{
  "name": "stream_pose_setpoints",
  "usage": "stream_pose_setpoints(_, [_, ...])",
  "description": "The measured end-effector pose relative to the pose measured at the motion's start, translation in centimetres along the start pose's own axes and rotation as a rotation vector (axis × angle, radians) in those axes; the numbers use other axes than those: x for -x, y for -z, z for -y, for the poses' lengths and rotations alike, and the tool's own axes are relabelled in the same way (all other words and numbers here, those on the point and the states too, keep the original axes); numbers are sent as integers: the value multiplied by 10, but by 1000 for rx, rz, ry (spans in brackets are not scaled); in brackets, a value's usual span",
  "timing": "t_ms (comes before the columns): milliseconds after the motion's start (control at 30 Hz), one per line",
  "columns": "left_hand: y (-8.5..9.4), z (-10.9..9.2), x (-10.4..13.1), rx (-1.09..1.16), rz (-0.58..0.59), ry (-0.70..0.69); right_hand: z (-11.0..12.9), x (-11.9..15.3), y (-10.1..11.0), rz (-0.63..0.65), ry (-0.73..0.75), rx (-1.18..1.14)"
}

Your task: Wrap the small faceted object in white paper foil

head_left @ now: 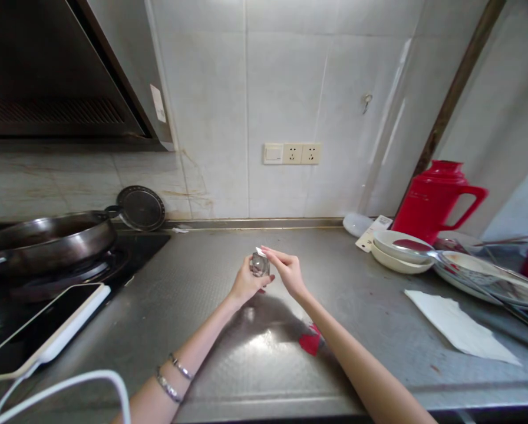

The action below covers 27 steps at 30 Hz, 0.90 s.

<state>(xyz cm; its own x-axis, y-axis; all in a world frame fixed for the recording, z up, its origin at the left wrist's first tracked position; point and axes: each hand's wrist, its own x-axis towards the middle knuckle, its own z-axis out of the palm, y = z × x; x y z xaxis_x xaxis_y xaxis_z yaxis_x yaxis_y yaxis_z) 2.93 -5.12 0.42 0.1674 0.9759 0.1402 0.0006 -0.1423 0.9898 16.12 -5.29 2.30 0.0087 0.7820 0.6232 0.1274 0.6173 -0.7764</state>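
Note:
My left hand (pixel 247 281) is wrapped round a small clear glass object (pixel 259 265), held upright just above the steel counter (pixel 193 330). Pinched in the fingers of my right hand (pixel 286 268) is a small white piece (pixel 261 252), which lies at the top of the glass object. Both hands are close together near the middle of the view. Under my right forearm, a red scrap (pixel 310 341) lies on the counter. Two silver bracelets circle my left wrist.
A pan (pixel 47 241) stands on the stove at left, with a phone (pixel 43 330) and white cable in front. At right are a red thermos (pixel 429 203), stacked bowls (pixel 401 250), a patterned plate (pixel 480 271) and a white paper sheet (pixel 458 327). Wall sockets (pixel 302 154) are ahead.

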Motion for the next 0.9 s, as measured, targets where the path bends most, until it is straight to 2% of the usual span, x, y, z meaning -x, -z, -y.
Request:
stream_pose_setpoints(167, [1, -11, 2, 114, 8, 64, 5, 4, -3, 47, 156, 23])
stream_pose_setpoints(367, [0, -10, 2, 119, 0, 74, 2, 3, -1, -28, 110, 33])
stream_pose_setpoints(567, [1, -12, 3, 96, 0, 42, 6, 6, -5, 31, 222, 48])
stream_pose_setpoints(900, [3, 1, -2, -79, -18, -84, -2, -2, -4, -91, -158, -74])
